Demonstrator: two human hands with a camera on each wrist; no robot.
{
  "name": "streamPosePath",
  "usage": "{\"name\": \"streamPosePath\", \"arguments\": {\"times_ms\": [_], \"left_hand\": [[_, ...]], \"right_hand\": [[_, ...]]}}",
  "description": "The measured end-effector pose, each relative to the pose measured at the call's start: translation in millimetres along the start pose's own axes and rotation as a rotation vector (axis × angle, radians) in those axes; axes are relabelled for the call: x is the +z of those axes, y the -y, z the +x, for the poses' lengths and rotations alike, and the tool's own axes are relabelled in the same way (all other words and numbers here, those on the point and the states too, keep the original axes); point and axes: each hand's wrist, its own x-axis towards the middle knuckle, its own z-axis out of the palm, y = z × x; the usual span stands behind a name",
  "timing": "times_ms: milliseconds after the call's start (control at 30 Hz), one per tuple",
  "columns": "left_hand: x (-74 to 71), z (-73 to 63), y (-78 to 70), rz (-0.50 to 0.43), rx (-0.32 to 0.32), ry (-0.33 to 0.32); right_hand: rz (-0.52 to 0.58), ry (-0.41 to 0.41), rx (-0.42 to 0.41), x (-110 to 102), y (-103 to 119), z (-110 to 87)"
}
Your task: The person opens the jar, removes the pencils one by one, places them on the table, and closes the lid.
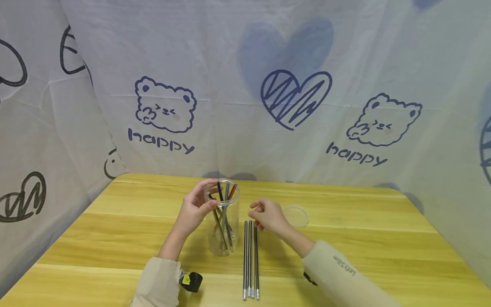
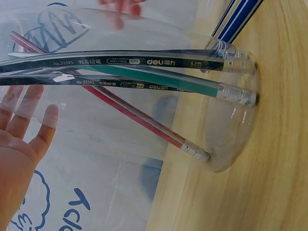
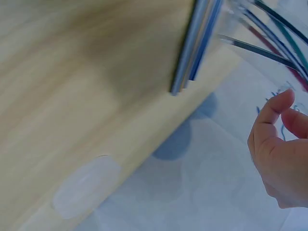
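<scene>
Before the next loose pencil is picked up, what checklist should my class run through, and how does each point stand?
1. Clear jar upright: ok, it stands on the wood-grain table.
2. Jar mouth uncovered: ok, the clear round lid lies on the table.
3. Jar steadied: ok, the left hand holds it near the rim.
4. Right hand free: ok, it holds nothing.
5. Loose pencils in reach: ok, they lie side by side next to the jar.
6. Exact count of pencils inside the jar: cannot tell, they overlap.
</scene>
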Motion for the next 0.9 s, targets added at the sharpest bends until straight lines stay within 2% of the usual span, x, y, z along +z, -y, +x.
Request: {"name": "streamPosePath", "arguments": {"times_ms": [167, 333, 467, 700, 900], "left_hand": [[-0.1, 0.2, -0.6, 0.014, -0.009, 0.003], [-0.3, 0.0, -1.6, 0.035, -0.016, 0.002], [0.0, -0.3, -2.0, 0.039, -0.011, 0.000], [0.9, -0.4, -1.6, 0.031, -0.008, -0.001], [1.6, -1.0, -1.4, 0.017, -0.005, 0.002]], "right_hand": [[0.037, -0.049, -0.021, -1.0, 14.4, 1.6], [0.086, -0.118, -0.089, -7.8, 29.2, 1.7], [0.109, -0.166, -0.176, -12.5, 41.5, 1.4], [0.098, -0.214, -0.392, -10.6, 57.5, -2.1], [0.086, -0.214, -0.527, -4.0, 66.8, -5.7]]}}
